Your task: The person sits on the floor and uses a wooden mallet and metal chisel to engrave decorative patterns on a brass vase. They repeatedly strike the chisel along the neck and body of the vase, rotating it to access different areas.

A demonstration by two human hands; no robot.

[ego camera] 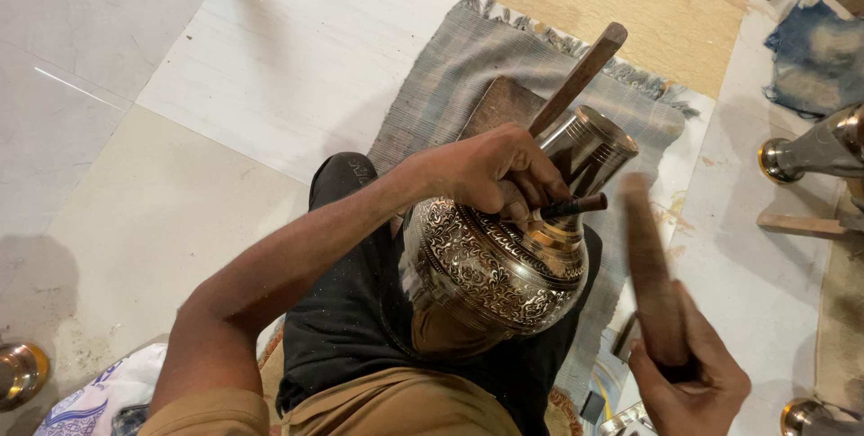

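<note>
A shiny engraved metal pot [490, 274] lies on its side in my lap, neck pointing away. My left hand [493, 170] rests on its shoulder and is shut on a short dark chisel [576, 206], whose tip meets the pot near the neck. My right hand [688, 377], at the lower right, grips a flat wooden mallet stick [650, 274], raised and blurred, just right of the chisel. A long wooden stick [580, 76] leans up from behind my left hand.
A grey fringed mat [450, 85] with a wooden block [499, 103] lies on the tiled floor under my legs. Other metal vessels stand at the right edge [810, 152], lower right [801, 416] and lower left [20, 373]. A blue rag [814, 53] lies top right.
</note>
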